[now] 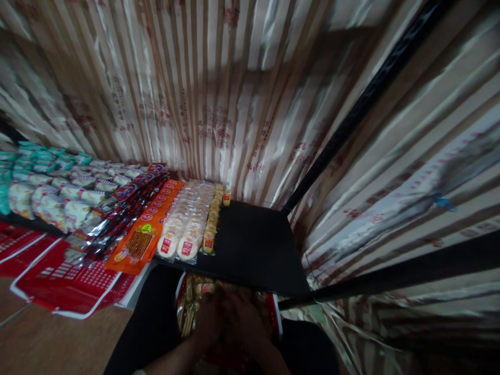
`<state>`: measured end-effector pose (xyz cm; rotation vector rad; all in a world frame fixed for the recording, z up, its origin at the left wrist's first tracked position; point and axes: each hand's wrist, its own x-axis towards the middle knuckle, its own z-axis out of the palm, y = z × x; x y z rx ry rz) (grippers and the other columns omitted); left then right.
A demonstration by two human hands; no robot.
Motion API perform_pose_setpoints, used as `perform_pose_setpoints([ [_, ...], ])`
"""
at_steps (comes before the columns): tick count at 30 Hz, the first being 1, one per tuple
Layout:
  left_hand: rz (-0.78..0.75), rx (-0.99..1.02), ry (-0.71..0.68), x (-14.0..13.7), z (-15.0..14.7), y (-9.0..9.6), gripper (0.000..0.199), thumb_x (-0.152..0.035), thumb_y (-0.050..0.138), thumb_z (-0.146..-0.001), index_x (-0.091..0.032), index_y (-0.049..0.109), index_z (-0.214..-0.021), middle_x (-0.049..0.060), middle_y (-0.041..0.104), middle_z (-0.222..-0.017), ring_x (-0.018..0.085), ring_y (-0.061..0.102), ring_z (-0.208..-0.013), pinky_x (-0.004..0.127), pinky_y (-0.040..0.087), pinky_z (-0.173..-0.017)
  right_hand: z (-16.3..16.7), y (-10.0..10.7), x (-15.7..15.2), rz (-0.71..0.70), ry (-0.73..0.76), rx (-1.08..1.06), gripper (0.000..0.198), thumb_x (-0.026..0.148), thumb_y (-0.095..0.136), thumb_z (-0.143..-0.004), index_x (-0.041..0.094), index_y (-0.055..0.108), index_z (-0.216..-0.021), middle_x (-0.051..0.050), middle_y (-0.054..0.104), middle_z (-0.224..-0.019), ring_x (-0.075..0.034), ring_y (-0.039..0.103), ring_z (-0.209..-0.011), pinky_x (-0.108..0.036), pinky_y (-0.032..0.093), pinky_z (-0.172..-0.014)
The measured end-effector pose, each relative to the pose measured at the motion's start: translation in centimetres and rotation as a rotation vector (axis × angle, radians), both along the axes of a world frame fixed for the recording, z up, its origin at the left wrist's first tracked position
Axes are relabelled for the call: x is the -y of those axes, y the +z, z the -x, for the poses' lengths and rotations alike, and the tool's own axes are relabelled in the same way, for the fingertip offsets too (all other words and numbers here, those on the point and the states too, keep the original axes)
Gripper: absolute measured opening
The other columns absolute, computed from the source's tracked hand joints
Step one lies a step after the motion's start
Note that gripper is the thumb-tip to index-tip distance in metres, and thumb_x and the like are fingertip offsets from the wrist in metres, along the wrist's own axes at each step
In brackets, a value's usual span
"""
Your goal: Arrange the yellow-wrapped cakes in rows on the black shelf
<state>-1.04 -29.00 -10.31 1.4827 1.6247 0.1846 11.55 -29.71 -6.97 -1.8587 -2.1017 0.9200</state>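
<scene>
Both my hands reach into a red tub with a white rim (279, 317) between my knees. Inside it lie wrapped yellow snack sticks (188, 315). My left hand (211, 314) is at the middle of the tub, among the packets. Close beside it, my right hand (242, 316) is also down in the tub. Shadow and blur cover the fingers of both, so I cannot tell what they hold. On the black shelf ahead, a row of the same yellow packets (211, 224) stands next to two rows of white rice crackers (188, 229) in clear wrappers.
Left along the black shelf (258, 245) are orange snack packs (142, 234), dark red packets (121, 211), white packets (50, 200) and green packets (35, 156). Red bags (70, 276) hang below its front edge. A striped curtain (219, 94) and black poles (363, 104) stand behind.
</scene>
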Motion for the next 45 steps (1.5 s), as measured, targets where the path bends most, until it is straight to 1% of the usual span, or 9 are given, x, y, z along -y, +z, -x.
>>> perform_pose_setpoints([
  [6,-0.159,0.324,0.106,0.1,0.1,0.3,0.04,-0.018,0.039,-0.078,-0.014,0.056,-0.114,0.012,0.06,-0.12,0.021,0.054,-0.111,0.03,0.038,-0.097,-0.7,2.1,-1.2,-0.165,-0.023,-0.267,0.038,0.021,0.044,-0.081,0.022,0.058,-0.116,-0.007,0.062,-0.115,-0.019,0.056,-0.108,-0.031,0.042,-0.095],
  [11,-0.231,0.575,0.195,-1.6,-0.1,2.7,0.029,-0.03,0.045,-0.079,-0.016,0.059,-0.1,0.009,0.066,-0.104,0.022,0.059,-0.098,0.032,0.044,-0.089,-1.3,2.0,-3.5,-0.23,-0.295,-0.505,0.045,0.032,0.056,-0.077,0.019,0.054,-0.12,-0.008,0.064,-0.108,-0.021,0.061,-0.099,-0.035,0.048,-0.091],
  [14,-0.289,0.605,0.19,-3.2,-0.6,4.0,0.029,-0.031,0.047,-0.079,-0.017,0.06,-0.101,0.007,0.066,-0.106,0.02,0.058,-0.099,0.031,0.043,-0.09,-1.2,1.6,-4.9,-0.183,-0.411,-0.676,0.046,0.034,0.061,-0.073,0.019,0.055,-0.115,-0.007,0.067,-0.102,-0.02,0.064,-0.091,-0.035,0.051,-0.087],
  [20,-0.291,0.517,0.178,-6.8,-1.7,5.2,0.03,-0.031,0.045,-0.079,-0.016,0.06,-0.099,0.008,0.067,-0.099,0.019,0.061,-0.09,0.03,0.046,-0.084,-1.1,1.2,-7.9,-0.096,-0.484,-0.952,0.043,0.034,0.066,-0.066,0.018,0.059,-0.105,-0.009,0.07,-0.097,-0.022,0.066,-0.089,-0.035,0.053,-0.081],
  [23,-0.315,0.412,0.269,-8.1,-2.8,5.0,0.038,-0.023,0.044,-0.077,-0.01,0.055,-0.111,0.014,0.063,-0.11,0.023,0.059,-0.102,0.033,0.044,-0.091,-1.1,0.8,-10.0,-0.121,-0.524,-0.97,0.041,0.036,0.067,-0.062,0.017,0.061,-0.098,-0.009,0.071,-0.091,-0.022,0.067,-0.082,-0.035,0.054,-0.075],
  [26,-0.431,0.347,0.419,-8.8,-4.3,4.2,0.051,-0.015,0.041,-0.076,-0.004,0.045,-0.125,0.02,0.047,-0.131,0.023,0.047,-0.121,0.033,0.036,-0.103,-1.2,0.2,-12.6,-0.148,-0.565,-0.979,0.041,0.038,0.068,-0.059,0.017,0.061,-0.093,-0.008,0.071,-0.084,-0.021,0.067,-0.076,-0.034,0.055,-0.072],
  [30,-0.422,0.403,0.419,-9.8,-5.9,3.4,0.051,-0.02,0.035,-0.083,-0.006,0.04,-0.132,0.016,0.032,-0.145,0.021,0.033,-0.133,0.033,0.029,-0.11,-1.4,-0.6,-16.3,-0.204,-0.593,-0.905,0.04,0.04,0.065,-0.06,0.017,0.061,-0.092,-0.007,0.07,-0.082,-0.021,0.066,-0.074,-0.033,0.054,-0.07],
  [34,-0.393,0.42,0.4,-12.5,-6.7,3.7,0.051,-0.024,0.032,-0.086,-0.006,0.04,-0.133,0.014,0.034,-0.144,0.019,0.028,-0.135,0.034,0.02,-0.114,-1.5,-0.8,-19.9,-0.299,-0.576,-0.709,0.037,0.041,0.061,-0.064,0.018,0.063,-0.092,-0.005,0.069,-0.079,-0.02,0.065,-0.074,-0.033,0.052,-0.072],
  [45,-0.464,0.474,0.57,-21.6,-7.1,4.8,0.046,-0.024,0.032,-0.088,-0.012,0.045,-0.13,0.011,0.041,-0.14,0.017,0.036,-0.131,0.031,0.023,-0.112,-0.5,-1.2,-29.2,-0.446,-0.41,-0.546,0.045,0.048,0.054,-0.071,0.022,0.063,-0.106,-0.003,0.067,-0.091,-0.018,0.061,-0.081,-0.032,0.048,-0.079],
])
